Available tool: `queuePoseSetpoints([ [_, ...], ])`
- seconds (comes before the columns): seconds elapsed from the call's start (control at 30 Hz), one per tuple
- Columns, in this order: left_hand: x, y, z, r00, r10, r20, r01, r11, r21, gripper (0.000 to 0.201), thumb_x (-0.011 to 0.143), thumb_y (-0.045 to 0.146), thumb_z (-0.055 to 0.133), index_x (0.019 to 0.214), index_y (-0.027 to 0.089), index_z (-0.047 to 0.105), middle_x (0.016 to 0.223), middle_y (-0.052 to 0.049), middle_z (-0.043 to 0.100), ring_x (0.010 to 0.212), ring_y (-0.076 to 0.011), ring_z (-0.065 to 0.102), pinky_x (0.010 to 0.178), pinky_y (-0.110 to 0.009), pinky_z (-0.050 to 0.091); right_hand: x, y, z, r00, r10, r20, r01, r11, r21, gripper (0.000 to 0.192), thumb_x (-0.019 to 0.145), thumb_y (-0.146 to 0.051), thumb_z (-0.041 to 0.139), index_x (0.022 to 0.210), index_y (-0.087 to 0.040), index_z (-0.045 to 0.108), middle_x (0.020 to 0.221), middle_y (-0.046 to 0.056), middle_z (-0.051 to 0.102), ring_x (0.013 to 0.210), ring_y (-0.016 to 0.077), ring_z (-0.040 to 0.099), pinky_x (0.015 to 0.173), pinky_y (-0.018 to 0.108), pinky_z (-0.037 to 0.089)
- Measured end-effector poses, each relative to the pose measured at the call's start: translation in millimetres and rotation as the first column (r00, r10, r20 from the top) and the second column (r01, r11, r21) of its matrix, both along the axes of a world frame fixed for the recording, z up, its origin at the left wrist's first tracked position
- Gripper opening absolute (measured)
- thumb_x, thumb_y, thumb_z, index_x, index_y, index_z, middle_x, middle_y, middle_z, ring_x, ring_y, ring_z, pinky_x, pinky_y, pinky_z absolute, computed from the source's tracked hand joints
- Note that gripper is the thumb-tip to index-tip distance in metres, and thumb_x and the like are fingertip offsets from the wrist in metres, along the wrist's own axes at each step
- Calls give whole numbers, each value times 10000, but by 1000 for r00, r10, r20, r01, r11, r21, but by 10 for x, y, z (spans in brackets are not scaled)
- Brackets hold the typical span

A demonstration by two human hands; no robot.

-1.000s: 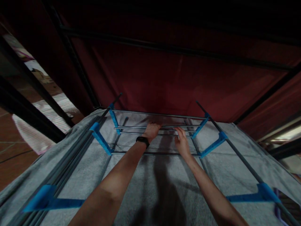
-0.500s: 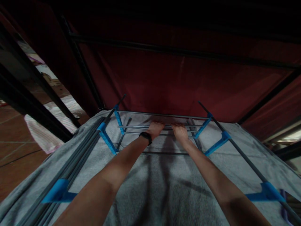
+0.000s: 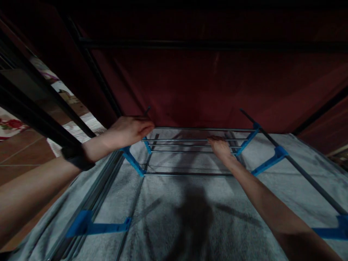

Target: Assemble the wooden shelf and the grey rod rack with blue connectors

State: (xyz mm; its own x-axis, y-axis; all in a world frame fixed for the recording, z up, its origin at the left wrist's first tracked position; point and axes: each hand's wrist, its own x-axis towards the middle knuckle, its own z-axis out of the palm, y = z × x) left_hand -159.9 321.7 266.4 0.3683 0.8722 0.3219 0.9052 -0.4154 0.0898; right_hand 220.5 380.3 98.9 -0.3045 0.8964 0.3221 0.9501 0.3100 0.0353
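A partly assembled rack of grey metal tubes and blue plastic brackets lies across a grey blanket. My left hand (image 3: 132,129), with a dark band on its wrist, is closed at the rack's upper left corner, covering the joint there. My right hand (image 3: 220,146) has its fingers curled over the thin crossbars (image 3: 179,145), near their right ends. A blue bracket (image 3: 132,161) shows just below my left hand. On the right, another blue bracket (image 3: 268,163) joins the long side tube (image 3: 312,181).
Several loose grey tubes (image 3: 95,203) lie along the left side. The grey blanket (image 3: 163,232) spreads beneath everything. Behind the rack stands a dark red panel (image 3: 190,87) with black frame bars (image 3: 174,44). Tiled floor (image 3: 19,159) and a white cloth show at far left.
My left hand has left the middle of the crossbars and moved left to the rack's upper left corner. My right hand stays on the crossbars. The view has shifted slightly.
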Motion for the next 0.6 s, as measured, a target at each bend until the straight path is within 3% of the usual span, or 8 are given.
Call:
queuePoseSetpoints([
  [0.07,-373,-79,-67,968,161,191,-179,981,81,303,901,447,476,973,259,703,942,83,711,860,-180,654,897,-364,533,18,20,-8,1000,4,0,-4,1000,7,344,982,-181,443,1237,-211,671,1214,105,693,1023,239,647,887,335,474],
  [0.17,-849,-37,-387,727,322,606,-410,912,8,282,872,462,499,961,263,678,899,45,697,875,-209,662,856,-349,569,39,54,-21,1000,-6,-10,6,1000,23,364,981,-160,430,1251,-217,667,1220,105,690,1031,235,645,887,333,475],
  [0.23,-1047,87,-669,572,381,727,-388,906,-169,282,812,407,577,1005,225,675,886,14,701,875,-215,665,872,-376,570,48,70,-26,1000,-9,-21,10,999,35,378,972,-147,433,1262,-222,663,1217,103,691,1040,233,642,894,331,474],
  [0.27,-1096,162,-798,545,399,737,-321,912,-255,340,764,378,637,1060,214,669,952,1,714,919,-219,667,899,-385,562,51,75,-27,1000,-7,-23,8,999,38,385,966,-142,439,1270,-225,659,1211,101,694,1044,233,640,897,330,473],
  [0.33,-1089,304,-987,543,395,741,-145,913,-381,526,667,375,740,1154,199,650,1115,-41,718,1018,-244,664,940,-400,548,57,83,-26,1000,-4,-18,5,999,44,402,952,-131,449,1284,-231,652,1191,96,700,1040,237,638,892,334,474],
  [0.4,-973,399,-1053,568,357,741,28,892,-451,678,581,413,815,1201,200,641,1229,-79,694,1120,-285,642,984,-413,530,62,87,-24,1000,-6,-3,6,999,52,414,945,-124,449,1291,-235,648,1178,93,703,1032,241,637,883,338,474],
  [0.47,-819,438,-1014,608,311,730,126,870,-476,717,541,459,848,1192,224,658,1235,-70,697,1194,-307,611,1027,-413,504,66,88,-19,1000,-12,14,11,998,60,419,943,-117,440,1289,-229,649,1173,95,702,1026,243,636,879,339,472],
  [0.6,-674,494,-886,673,291,680,172,832,-527,645,574,529,838,1148,272,697,1180,-34,717,1235,-303,590,1042,-421,495,59,63,-2,999,-20,38,17,998,63,428,942,-107,422,1288,-215,649,1146,102,707,1010,239,638,872,332,473],
])
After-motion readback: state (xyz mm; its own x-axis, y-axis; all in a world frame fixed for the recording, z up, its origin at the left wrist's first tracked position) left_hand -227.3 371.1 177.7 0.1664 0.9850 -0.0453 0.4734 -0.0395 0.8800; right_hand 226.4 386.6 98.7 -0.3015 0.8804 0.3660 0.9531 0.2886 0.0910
